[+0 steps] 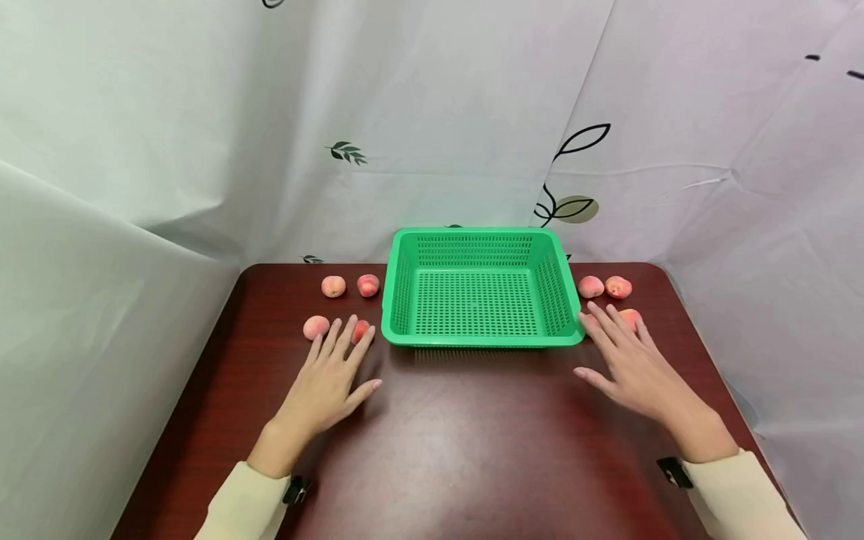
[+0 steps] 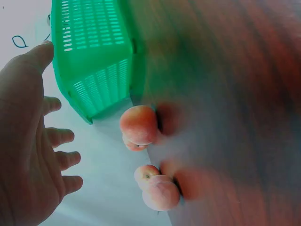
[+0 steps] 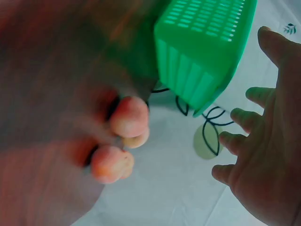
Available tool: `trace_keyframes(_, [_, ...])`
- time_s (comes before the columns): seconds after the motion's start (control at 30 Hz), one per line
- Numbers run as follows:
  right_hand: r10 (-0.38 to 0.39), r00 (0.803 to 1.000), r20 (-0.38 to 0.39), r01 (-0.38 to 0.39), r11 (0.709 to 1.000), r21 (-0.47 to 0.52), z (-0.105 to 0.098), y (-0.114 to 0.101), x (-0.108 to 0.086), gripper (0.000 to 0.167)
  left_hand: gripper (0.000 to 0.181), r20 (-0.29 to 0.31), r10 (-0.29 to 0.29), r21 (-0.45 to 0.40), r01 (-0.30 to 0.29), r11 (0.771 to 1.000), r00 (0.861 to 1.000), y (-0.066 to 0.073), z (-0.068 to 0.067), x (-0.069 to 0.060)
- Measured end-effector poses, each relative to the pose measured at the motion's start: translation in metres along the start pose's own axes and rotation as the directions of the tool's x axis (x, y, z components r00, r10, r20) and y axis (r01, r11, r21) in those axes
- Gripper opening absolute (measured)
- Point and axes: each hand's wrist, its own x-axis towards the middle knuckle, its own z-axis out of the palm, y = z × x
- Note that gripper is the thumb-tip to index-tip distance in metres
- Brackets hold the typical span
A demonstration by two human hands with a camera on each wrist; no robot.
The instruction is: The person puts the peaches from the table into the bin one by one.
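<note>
My left hand [image 1: 327, 382] hovers with spread fingers over the left part of the table, near several peaches. Of these, one peach [image 1: 316, 327] lies by its fingertips, and another peach [image 1: 361, 331] is partly hidden behind the fingers. Two more, a pale peach [image 1: 334, 286] and a redder peach [image 1: 367, 285], sit farther back. On the other side my right hand [image 1: 637, 375] is likewise spread, holding nothing. Its fingers partly cover a peach [image 1: 631, 318] and another beside the basket; behind them lie a peach [image 1: 590, 286] and a second one [image 1: 618, 287]. Both wrist views show the palms apart from the fruit.
Between the two groups of peaches stands a green plastic basket [image 1: 482, 341] with slotted walls and nothing in it. The dark red-brown table [image 1: 459, 442] has rounded back corners. White cloth [image 1: 439, 112] with leaf prints hangs behind and at both sides.
</note>
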Motion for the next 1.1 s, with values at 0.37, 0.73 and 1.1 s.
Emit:
trace_keyframes(0.37, [-0.051,0.997,0.053,0.051,0.999,-0.003,-0.001,-0.015,0.034,0.089,0.086,0.015,-0.018,-0.064,0.018,0.998,1.000,-0.003,-0.004,0.022])
trace_keyframes(0.73, [-0.153,0.982,0.112,0.150,0.988,0.028,0.009,-0.020,0.060,0.085,0.085,-0.004,-0.025,-0.096,0.025,0.995,1.000,-0.025,-0.002,0.041])
trace_keyframes(1.1, [-0.279,0.957,0.084,0.279,0.960,0.008,0.023,-0.023,0.066,0.077,0.082,-0.014,-0.025,-0.091,0.024,0.996,1.000,-0.034,0.005,0.056])
